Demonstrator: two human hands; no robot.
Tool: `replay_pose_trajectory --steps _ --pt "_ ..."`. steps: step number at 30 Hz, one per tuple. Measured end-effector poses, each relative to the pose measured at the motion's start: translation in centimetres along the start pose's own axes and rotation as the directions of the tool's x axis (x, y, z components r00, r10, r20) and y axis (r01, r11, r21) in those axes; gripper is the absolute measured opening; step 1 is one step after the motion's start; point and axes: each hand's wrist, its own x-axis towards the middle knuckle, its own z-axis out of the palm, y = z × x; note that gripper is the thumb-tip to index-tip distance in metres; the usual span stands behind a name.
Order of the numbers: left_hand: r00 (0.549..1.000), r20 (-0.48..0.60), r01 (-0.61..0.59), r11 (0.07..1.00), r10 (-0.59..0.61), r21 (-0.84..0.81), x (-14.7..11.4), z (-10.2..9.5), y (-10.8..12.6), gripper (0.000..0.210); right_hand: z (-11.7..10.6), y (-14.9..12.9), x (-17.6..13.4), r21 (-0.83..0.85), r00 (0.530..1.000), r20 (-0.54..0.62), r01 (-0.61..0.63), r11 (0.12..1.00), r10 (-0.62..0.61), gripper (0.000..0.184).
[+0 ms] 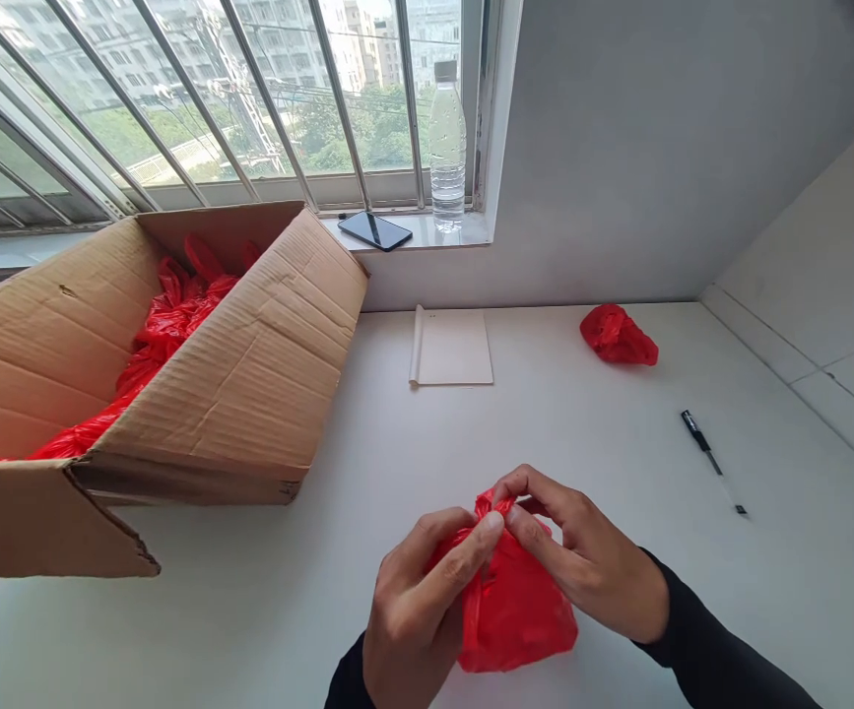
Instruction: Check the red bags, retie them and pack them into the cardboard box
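Low in the middle of the view is a red plastic bag (pixel 519 615), full at the bottom and gathered at its neck. My left hand (pixel 427 591) grips the gathered top from the left, thumb pressed on the plastic. From the right, my right hand (pixel 578 551) pinches the same neck between thumb and bent fingers. Both sets of fingertips nearly meet at the gathered part. What the bag contains is hidden by the red plastic.
An open cardboard box (pixel 241 364) holding red plastic bags (pixel 167 325) stands left. Behind are a notebook (pixel 454 348) and a crumpled red bag (pixel 619 335); a pen (pixel 711 458) lies right. On the windowsill are a phone (pixel 375 231) and a water bottle (pixel 448 148).
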Motion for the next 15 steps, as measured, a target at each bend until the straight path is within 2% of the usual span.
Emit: replay_pose_trajectory --steps 4,8,12,15 --pt "0.995 0.073 -0.075 0.989 0.066 0.124 -1.5 -0.3 -1.0 0.052 -0.4 1.0 -0.2 -0.093 0.994 -0.110 0.003 0.996 -0.013 0.020" --pt "0.987 0.154 -0.088 0.960 0.048 0.264 -4.5 -1.4 -2.6 0.051 -1.6 3.6 -0.4 -0.228 0.970 -0.231 -0.133 0.964 0.079 0.022" --pt "0.994 0.088 0.038 0.944 -0.070 0.329 -6.2 -2.5 -3.5 0.048 -2.3 5.4 -0.4 -0.277 0.947 -0.314 -0.165 0.947 0.074 0.021" --pt "0.964 0.047 0.233 0.920 -0.261 0.316 -5.8 -2.1 -3.2 0.047 -2.1 5.3 -0.3 -0.245 0.940 -0.336 -0.144 0.959 0.055 0.019"
